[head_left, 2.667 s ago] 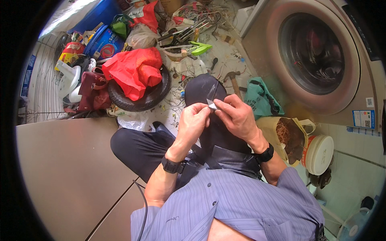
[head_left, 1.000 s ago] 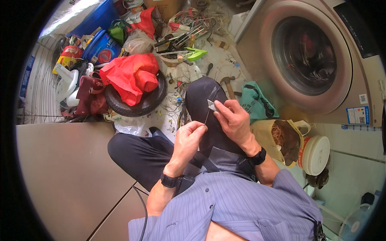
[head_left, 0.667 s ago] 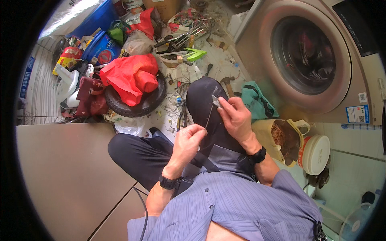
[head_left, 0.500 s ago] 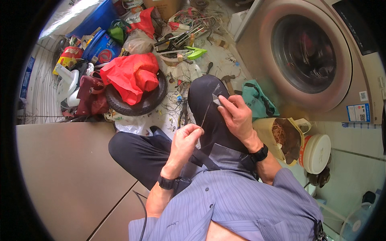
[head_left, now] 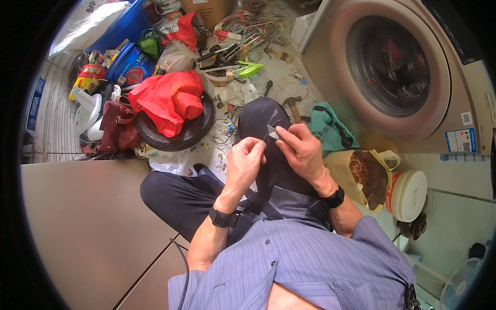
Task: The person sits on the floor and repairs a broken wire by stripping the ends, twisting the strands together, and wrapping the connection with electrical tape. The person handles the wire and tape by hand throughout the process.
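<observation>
Over my raised right knee, my right hand [head_left: 301, 154] pinches a small flat grey metal blade [head_left: 273, 133] between thumb and fingers. Close by on its left, my left hand [head_left: 243, 161] is closed in a pinch on a thin dark wire [head_left: 266, 137]. Only a short piece of that wire shows between the left fingertips and the blade. Whether the blade touches the wire cannot be made out. Dark trousers [head_left: 170, 192] lie under both hands, and each wrist wears a black strap.
A hammer [head_left: 292, 109] and a teal bag [head_left: 330, 129] lie beyond my knee. At right stand a washing machine [head_left: 336, 77], a yellow bag [head_left: 343, 168] of copper-coloured wire and a white-lidded bucket [head_left: 413, 196]. Far left, a red bag [head_left: 170, 101] covers a black tyre [head_left: 175, 142] amid clutter.
My left hand has moved up and away from me, close to the blade. The stretch of wire showing between my hands is much shorter. My right hand stays nearly in place, holding the blade.
</observation>
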`<state>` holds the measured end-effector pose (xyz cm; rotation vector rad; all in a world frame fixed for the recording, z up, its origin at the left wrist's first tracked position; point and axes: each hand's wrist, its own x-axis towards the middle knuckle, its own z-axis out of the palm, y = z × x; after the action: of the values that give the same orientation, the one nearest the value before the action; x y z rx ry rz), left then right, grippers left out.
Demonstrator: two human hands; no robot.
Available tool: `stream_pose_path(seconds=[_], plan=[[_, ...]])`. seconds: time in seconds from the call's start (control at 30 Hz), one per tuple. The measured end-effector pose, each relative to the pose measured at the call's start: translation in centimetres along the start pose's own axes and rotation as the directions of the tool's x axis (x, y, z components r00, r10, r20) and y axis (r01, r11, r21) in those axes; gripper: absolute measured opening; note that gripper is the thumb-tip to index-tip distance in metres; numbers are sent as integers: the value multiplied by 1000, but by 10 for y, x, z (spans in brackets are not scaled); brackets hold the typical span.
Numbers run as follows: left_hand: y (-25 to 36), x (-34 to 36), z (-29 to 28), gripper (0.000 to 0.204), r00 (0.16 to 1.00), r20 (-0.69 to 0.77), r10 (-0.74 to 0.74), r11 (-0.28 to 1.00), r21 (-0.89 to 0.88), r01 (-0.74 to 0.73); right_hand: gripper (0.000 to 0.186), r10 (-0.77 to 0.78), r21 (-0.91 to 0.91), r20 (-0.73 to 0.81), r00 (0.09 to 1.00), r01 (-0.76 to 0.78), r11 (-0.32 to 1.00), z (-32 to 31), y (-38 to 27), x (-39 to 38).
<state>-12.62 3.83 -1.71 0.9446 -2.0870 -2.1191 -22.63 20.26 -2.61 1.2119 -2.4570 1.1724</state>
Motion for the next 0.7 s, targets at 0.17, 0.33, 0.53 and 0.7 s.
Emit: stream_pose_path(seconds=[0.17,0.33,0.53,0.7], plan=[[2,3,7,23,996,-43,73,988,140,-66,38,-30,23,54,998,29,999,-3,0,1],[0,7,6,21,989,-34,141,964,231,-130,38,-76,14,72,995,76,997,-4,2,5],[0,7,4,20,984,-32,175,955,248,-162,38,-52,-7,59,997,53,999,-2,0,4],[-2,4,4,19,971,-42,235,947,233,-219,38,-51,-44,5,999,51,998,2,-2,-2]])
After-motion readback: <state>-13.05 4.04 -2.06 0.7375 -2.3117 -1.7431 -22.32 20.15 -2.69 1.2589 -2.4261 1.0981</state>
